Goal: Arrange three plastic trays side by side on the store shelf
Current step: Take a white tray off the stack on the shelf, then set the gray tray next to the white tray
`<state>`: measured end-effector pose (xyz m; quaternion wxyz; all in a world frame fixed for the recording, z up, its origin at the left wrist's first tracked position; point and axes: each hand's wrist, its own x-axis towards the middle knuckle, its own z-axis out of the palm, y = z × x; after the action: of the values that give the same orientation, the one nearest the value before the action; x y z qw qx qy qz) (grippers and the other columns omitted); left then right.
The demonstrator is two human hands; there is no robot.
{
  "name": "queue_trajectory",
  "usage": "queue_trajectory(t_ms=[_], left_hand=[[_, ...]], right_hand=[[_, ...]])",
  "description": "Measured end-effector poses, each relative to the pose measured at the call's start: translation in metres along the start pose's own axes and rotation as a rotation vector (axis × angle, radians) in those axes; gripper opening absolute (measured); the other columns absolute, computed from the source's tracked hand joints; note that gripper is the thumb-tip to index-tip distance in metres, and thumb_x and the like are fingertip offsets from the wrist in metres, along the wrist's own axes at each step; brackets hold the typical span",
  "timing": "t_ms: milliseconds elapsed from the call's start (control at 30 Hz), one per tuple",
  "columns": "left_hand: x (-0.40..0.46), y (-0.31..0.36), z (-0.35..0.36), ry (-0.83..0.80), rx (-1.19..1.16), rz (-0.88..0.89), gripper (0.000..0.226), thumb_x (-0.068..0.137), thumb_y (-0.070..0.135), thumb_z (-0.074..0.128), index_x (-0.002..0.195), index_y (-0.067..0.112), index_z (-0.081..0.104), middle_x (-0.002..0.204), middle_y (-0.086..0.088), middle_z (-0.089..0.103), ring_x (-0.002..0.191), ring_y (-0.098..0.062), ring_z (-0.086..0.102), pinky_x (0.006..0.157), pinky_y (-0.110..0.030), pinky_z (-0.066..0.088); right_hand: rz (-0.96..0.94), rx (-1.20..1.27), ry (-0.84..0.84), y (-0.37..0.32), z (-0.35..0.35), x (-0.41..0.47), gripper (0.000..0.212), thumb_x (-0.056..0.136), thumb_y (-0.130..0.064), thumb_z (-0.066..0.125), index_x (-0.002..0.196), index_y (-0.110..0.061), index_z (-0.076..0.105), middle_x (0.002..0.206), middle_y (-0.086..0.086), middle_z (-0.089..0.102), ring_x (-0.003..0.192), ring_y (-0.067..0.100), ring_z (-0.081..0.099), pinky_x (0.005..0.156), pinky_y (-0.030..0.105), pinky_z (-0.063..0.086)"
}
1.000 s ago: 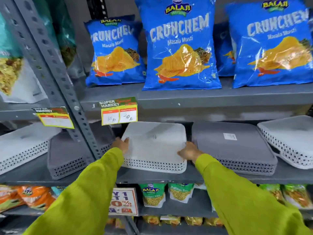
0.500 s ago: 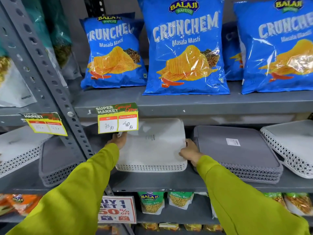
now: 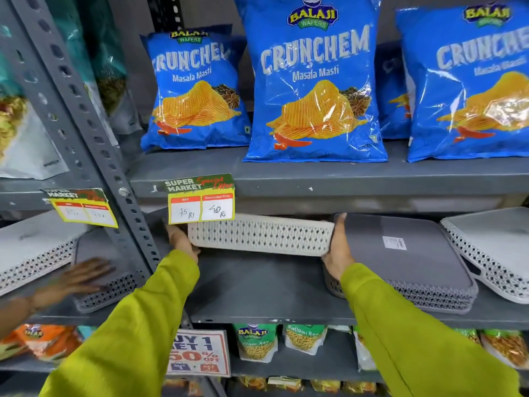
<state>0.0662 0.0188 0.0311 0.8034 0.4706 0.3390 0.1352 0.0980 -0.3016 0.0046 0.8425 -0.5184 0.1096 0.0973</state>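
Both hands clamp the white tray (image 3: 260, 234), left hand (image 3: 181, 240) and right hand (image 3: 337, 247) at its ends, lifted off the shelf (image 3: 257, 285). The price tag (image 3: 201, 202) hides its back left corner, and a blurry third hand (image 3: 83, 275) rests on the grey tray (image 3: 100, 253) further left.

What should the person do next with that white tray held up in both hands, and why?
Probably lower it flat onto the bare shelf below. The left hand and right hand hold the white tray by its ends, lifted and tipped, beside the grey tray stack. That open spot looks like its place.
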Motion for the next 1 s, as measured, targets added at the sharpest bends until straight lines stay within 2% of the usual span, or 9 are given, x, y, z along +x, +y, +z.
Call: queue_trajectory(t_ms=[67, 133, 200, 300, 433, 600, 700, 833, 1000], left_hand=[[-0.004, -0.004, -0.002, -0.047, 0.008, -0.025, 0.073, 0.082, 0.074, 0.029, 0.121, 0.024, 0.063, 0.119, -0.013, 0.067, 0.109, -0.036, 0.063, 0.1, -0.052, 0.049], [-0.012, -0.008, -0.005, -0.134, 0.069, -0.064, 0.055, 0.086, 0.063, 0.042, 0.092, 0.021, 0.076, 0.09, -0.014, 0.074, 0.078, -0.034, 0.071, 0.08, -0.048, 0.056], [-0.013, -0.011, -0.01, -0.152, 0.195, -0.071, 0.041, 0.091, 0.04, 0.046, 0.09, 0.01, 0.075, 0.068, -0.013, 0.07, 0.054, -0.03, 0.065, 0.061, -0.034, 0.05], [-0.005, -0.011, -0.019, -0.025, 0.672, -0.005, 0.038, 0.094, 0.015, 0.046, 0.124, -0.006, 0.057, 0.069, -0.008, 0.05, 0.064, -0.03, 0.055, 0.052, -0.032, 0.043], [-0.009, -0.02, -0.027, 0.071, 1.075, 0.128, 0.041, 0.096, 0.012, 0.045, 0.131, -0.007, 0.051, 0.12, -0.024, 0.062, 0.118, -0.039, 0.058, 0.075, -0.032, 0.049], [-0.002, -0.022, -0.016, 0.189, 1.243, 0.151, 0.031, 0.091, 0.006, 0.052, 0.114, -0.012, 0.059, 0.119, -0.03, 0.062, 0.105, -0.046, 0.06, 0.081, -0.044, 0.051], [-0.037, -0.025, 0.018, 0.256, 1.251, 0.466, 0.037, 0.086, 0.004, 0.057, 0.121, -0.006, 0.055, 0.124, -0.031, 0.055, 0.11, -0.047, 0.057, 0.091, -0.048, 0.05], [-0.08, -0.057, 0.105, -0.098, 1.193, 0.73, 0.039, 0.087, 0.0, 0.047, 0.124, -0.002, 0.058, 0.122, -0.029, 0.06, 0.112, -0.041, 0.058, 0.097, -0.041, 0.045], [-0.134, -0.123, 0.197, -0.682, 1.257, 0.768, 0.043, 0.09, 0.013, 0.05, 0.131, 0.002, 0.055, 0.136, -0.021, 0.057, 0.126, -0.032, 0.053, 0.107, -0.032, 0.038]], right_hand=[[0.089, 0.0, -0.086, -0.006, -0.007, 0.001, 0.068, 0.085, -0.075, 0.035, 0.094, -0.017, 0.071, 0.089, 0.009, 0.076, 0.085, 0.025, 0.071, 0.083, 0.039, 0.053], [0.155, -0.075, -0.098, -0.011, -0.009, -0.002, 0.042, 0.093, -0.044, 0.047, 0.1, -0.008, 0.068, 0.094, 0.015, 0.074, 0.088, 0.03, 0.069, 0.085, 0.042, 0.051], [0.165, -0.231, -0.014, -0.012, -0.006, 0.001, 0.019, 0.087, -0.012, 0.052, 0.1, -0.003, 0.062, 0.091, 0.017, 0.069, 0.083, 0.032, 0.065, 0.079, 0.041, 0.05], [0.026, -0.588, 0.091, 0.004, -0.022, 0.03, 0.059, 0.068, 0.003, 0.059, 0.127, -0.002, 0.055, 0.123, 0.018, 0.063, 0.106, 0.033, 0.062, 0.092, 0.046, 0.053], [-0.078, -0.975, 0.012, 0.023, -0.017, 0.017, 0.05, 0.075, 0.005, 0.057, 0.123, -0.009, 0.062, 0.119, 0.013, 0.067, 0.109, 0.028, 0.063, 0.089, 0.035, 0.05], [-0.101, -0.904, 0.044, 0.021, -0.017, 0.013, 0.057, 0.073, 0.003, 0.065, 0.128, -0.006, 0.055, 0.118, 0.018, 0.067, 0.111, 0.03, 0.063, 0.097, 0.039, 0.05], [-0.313, -0.943, 0.237, -0.011, -0.03, 0.009, 0.04, 0.078, -0.002, 0.065, 0.118, -0.003, 0.065, 0.109, 0.017, 0.072, 0.105, 0.028, 0.066, 0.095, 0.034, 0.05], [-0.451, -1.048, 0.439, -0.062, -0.08, -0.006, 0.031, 0.08, -0.002, 0.062, 0.109, -0.002, 0.072, 0.113, 0.022, 0.071, 0.109, 0.037, 0.065, 0.098, 0.041, 0.049], [-0.263, -1.263, 0.626, -0.108, -0.17, -0.026, 0.034, 0.085, -0.014, 0.061, 0.114, 0.002, 0.065, 0.12, 0.028, 0.064, 0.114, 0.043, 0.059, 0.096, 0.046, 0.047]])
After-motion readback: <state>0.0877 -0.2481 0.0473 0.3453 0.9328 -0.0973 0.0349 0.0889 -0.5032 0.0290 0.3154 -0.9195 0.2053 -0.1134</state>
